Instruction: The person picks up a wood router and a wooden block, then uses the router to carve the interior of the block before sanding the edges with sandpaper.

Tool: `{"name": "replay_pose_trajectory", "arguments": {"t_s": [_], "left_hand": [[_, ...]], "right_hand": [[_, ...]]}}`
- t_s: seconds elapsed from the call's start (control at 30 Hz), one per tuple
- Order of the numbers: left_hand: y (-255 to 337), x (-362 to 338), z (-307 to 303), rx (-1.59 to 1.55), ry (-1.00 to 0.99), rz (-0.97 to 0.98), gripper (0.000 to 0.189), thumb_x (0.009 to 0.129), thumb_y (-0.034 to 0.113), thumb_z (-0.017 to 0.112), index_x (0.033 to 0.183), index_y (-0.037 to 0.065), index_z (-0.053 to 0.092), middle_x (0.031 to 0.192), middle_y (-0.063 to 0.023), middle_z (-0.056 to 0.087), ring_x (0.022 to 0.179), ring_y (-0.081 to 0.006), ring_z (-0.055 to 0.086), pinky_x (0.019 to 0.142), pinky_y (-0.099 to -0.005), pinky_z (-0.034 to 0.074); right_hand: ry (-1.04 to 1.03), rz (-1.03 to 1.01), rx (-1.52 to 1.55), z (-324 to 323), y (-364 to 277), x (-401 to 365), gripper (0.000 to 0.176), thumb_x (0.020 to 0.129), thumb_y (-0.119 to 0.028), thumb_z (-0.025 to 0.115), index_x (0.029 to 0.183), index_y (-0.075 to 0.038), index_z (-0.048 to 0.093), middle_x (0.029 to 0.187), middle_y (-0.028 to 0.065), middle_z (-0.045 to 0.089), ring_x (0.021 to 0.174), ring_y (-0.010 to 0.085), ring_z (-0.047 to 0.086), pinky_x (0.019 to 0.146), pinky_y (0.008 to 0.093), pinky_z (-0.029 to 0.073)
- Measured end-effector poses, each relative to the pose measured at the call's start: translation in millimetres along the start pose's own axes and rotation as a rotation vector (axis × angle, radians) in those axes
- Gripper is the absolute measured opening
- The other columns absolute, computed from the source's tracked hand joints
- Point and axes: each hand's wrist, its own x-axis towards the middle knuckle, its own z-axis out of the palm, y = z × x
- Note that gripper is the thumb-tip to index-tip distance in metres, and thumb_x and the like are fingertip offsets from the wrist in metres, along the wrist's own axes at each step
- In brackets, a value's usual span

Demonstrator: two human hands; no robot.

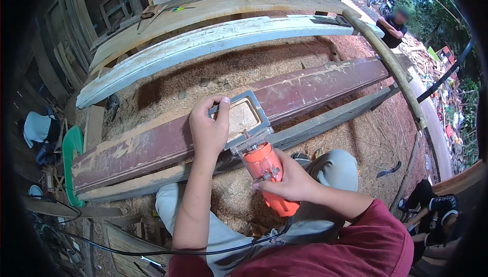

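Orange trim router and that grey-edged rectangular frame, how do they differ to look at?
The trim router is bulky and roughly cylindrical, while the rectangular frame is flat and four-sided.
The trim router is orange with a clear base; the rectangular frame has grey edges around a tan middle.
The trim router trails a black cord; the rectangular frame has none.
Both are hand-held: right hand on the trim router, left hand on the rectangular frame.

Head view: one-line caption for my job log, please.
Left hand steadies a small rectangular frame while the right hand holds an orange power tool at its edge.
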Motion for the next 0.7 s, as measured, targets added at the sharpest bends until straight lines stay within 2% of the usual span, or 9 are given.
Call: {"name": "replay_pose_trajectory", "arguments": {"t_s": [0.27,0.7], "left_hand": [[-2.9,0.2,0.4,-0.018,-0.008,-0.008,0.019,0.099,0.016,0.072,0.098,-0.003,0.074,0.097,-0.014,0.075,0.095,-0.0258,0.073,0.09,-0.0365,0.054],[-9.3,0.5,1.9,-0.011,-0.006,-0.008,0.019,0.099,0.017,0.072,0.098,-0.002,0.075,0.098,-0.0147,0.077,0.097,-0.0264,0.074,0.092,-0.0371,0.055]], "right_hand": [[-0.01,0.023,-0.022,-0.6,-9.2,-1.0,0.067,0.088,-0.024,0.088,0.136,0.003,0.052,0.114,0.0114,0.069,0.105,0.0174,0.068,0.094,0.035,0.055],[0.028,-0.003,-0.077,-0.5,-5.3,-1.8,0.07,0.085,-0.033,0.09,0.134,0.003,0.054,0.112,0.0137,0.071,0.102,0.0215,0.071,0.093,0.0372,0.057]]}}
